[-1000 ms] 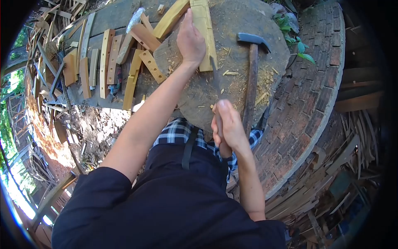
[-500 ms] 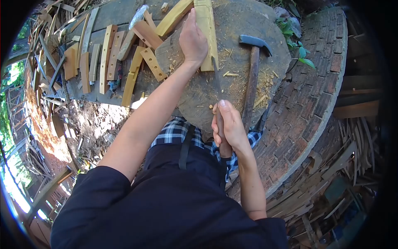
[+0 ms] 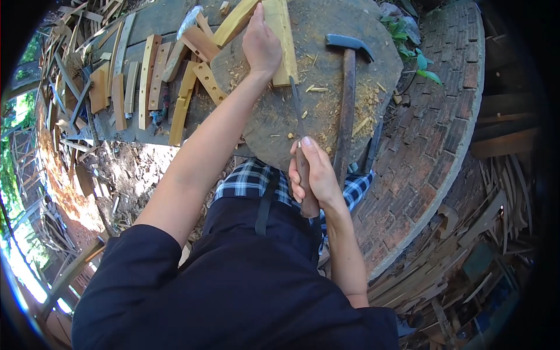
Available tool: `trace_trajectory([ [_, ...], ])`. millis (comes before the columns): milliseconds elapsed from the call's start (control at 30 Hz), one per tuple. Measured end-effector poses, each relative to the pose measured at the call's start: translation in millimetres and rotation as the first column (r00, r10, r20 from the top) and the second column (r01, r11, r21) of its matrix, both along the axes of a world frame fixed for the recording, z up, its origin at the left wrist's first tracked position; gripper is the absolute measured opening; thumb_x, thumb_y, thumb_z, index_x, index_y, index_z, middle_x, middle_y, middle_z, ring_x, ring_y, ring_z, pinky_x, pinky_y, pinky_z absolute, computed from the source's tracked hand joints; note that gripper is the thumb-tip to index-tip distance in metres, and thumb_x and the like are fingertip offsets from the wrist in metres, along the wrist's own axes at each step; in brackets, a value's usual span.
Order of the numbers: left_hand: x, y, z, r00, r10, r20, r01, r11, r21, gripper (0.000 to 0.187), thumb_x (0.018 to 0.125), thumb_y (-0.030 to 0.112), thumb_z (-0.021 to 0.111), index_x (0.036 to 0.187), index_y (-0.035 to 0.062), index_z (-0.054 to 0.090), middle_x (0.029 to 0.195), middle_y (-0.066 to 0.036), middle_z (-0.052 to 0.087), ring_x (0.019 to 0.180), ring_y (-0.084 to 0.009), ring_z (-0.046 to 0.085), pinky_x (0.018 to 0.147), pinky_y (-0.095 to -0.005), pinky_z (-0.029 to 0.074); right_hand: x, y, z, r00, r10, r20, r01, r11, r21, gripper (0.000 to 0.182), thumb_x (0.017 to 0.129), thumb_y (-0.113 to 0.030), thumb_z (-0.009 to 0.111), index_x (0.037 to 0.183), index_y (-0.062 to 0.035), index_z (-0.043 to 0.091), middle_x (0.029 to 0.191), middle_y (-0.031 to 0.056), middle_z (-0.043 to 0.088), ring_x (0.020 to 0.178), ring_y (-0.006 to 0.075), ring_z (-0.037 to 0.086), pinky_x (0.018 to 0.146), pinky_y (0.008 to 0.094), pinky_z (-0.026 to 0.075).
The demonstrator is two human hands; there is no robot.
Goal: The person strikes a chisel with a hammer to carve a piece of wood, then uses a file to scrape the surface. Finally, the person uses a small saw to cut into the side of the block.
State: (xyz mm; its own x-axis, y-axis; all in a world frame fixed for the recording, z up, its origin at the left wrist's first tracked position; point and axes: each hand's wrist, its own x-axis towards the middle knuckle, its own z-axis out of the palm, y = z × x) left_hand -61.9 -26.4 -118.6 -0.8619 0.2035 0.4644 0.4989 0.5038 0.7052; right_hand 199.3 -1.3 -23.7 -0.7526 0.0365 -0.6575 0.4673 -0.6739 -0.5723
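My left hand (image 3: 261, 51) lies along the left side of a yellowish wooden block (image 3: 281, 44), steadying it on the round stump top (image 3: 265, 131), with its fingers fairly straight. Around the brown wooden handle of a narrow chisel-like tool (image 3: 307, 189), the fingers of my right hand (image 3: 317, 175) are closed, thumb along the top. The tool's thin dark blade points away from me, and its tip meets the near right corner of the block. To the right of the block lies a hammer (image 3: 347, 96) with a dark head and a long wooden handle.
Wood shavings (image 3: 367, 96) litter the stump. On the left, several wooden strips, some with drilled holes (image 3: 150, 81), lie on a grey board. A curved brick ledge (image 3: 431, 134) runs along the right, with a green plant (image 3: 429, 76) by it. Scrap wood is piled beyond.
My right hand has drawn the tool slightly back toward me, so its blade overlaps less of the block. The whole view has shifted a little; my left hand keeps its place against the block.
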Motion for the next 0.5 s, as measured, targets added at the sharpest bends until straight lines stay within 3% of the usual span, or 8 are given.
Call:
trace_trajectory([
  [133,1.5,3.6,4.6,0.999,0.037,0.019,-0.037,0.999,0.02,0.04,0.099,0.008,0.041,0.136,-0.002,0.052,0.125,-0.022,0.063,0.113,-0.0372,0.062,0.096,-0.0422,0.048,1.1,2.2,1.2,0.998,0.066,0.006,-0.066,0.995,0.08,0.037,0.107,-0.037,0.034,0.098,-0.0042,0.046,0.057,0.0059,0.05,0.033,0.0122,0.047,0.029,0.0259,0.038],
  [233,4.8,3.6,2.7,0.997,0.017,0.073,-0.019,1.0,0.021,0.04,0.099,0.008,0.041,0.136,-0.0017,0.052,0.125,-0.022,0.063,0.113,-0.0376,0.062,0.096,-0.0419,0.048,-27.5,1.6,-10.5,0.998,0.015,-0.062,-0.006,0.991,0.135,0.036,0.107,-0.038,0.036,0.097,-0.005,0.047,0.056,0.0054,0.049,0.032,0.0123,0.046,0.029,0.0269,0.037],
  [333,3.2,2.3,3.5,1.0,0.018,-0.001,-0.018,1.0,0.023,0.04,0.099,0.008,0.041,0.136,-0.0007,0.053,0.125,-0.022,0.063,0.112,-0.0375,0.062,0.095,-0.0423,0.048,-46.6,1.8,-20.7,0.996,-0.017,-0.088,0.033,0.982,0.184,0.036,0.107,-0.038,0.036,0.097,-0.0047,0.047,0.056,0.005,0.048,0.032,0.0123,0.045,0.028,0.0269,0.036],
  [500,3.5,2.5,5.3,1.0,0.021,0.022,-0.022,0.999,0.039,0.04,0.098,0.006,0.041,0.136,0.0001,0.053,0.124,-0.021,0.064,0.11,-0.0381,0.063,0.093,-0.0429,0.049,-15.9,2.0,-3.9,1.0,0.028,0.008,-0.028,0.997,0.073,0.037,0.106,-0.039,0.037,0.098,-0.0047,0.047,0.057,0.0055,0.049,0.032,0.0134,0.045,0.029,0.0285,0.037],
])
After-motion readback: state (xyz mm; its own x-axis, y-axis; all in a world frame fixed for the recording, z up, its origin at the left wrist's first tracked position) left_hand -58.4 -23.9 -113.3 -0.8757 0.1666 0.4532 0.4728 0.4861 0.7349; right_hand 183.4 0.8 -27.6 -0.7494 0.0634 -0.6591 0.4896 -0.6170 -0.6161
